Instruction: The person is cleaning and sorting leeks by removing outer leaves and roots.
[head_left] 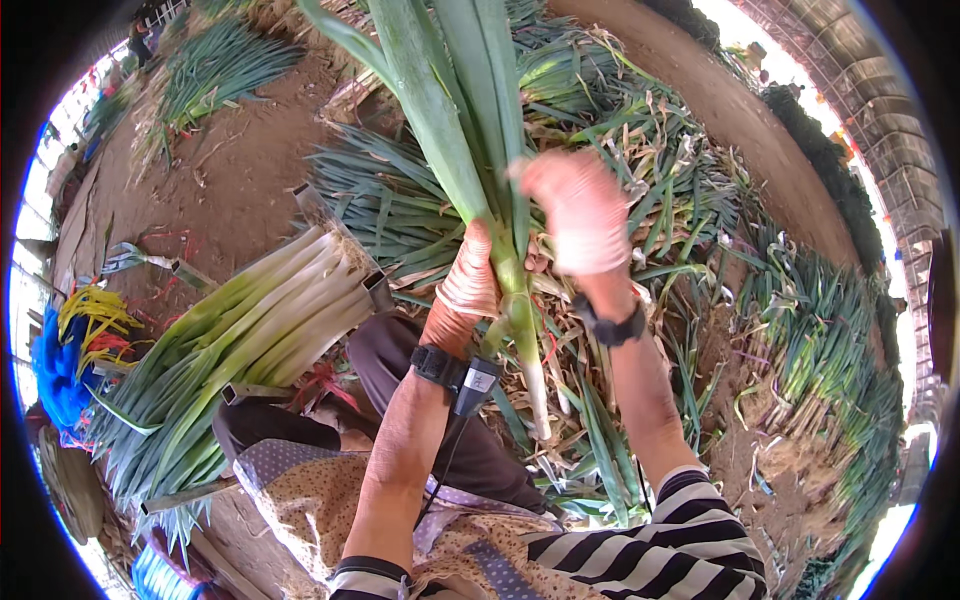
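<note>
Leek [505, 250] stands upright between both hands, its white shank pointing down toward the person's lap. Left hand [470, 285] is wrapped tight round the stalk; right hand [580, 215], gloved, closes on the leaves just beside it. Left of the leek lies a stacked bundle of trimmed leeks [260, 330]; loose leeks [820, 330] lie heaped to its right

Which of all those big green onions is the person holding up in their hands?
The single green onion in the middle, gripped by the left hand with the right hand on its leaves. The others lie in a stacked bundle or piles on the ground.
</note>
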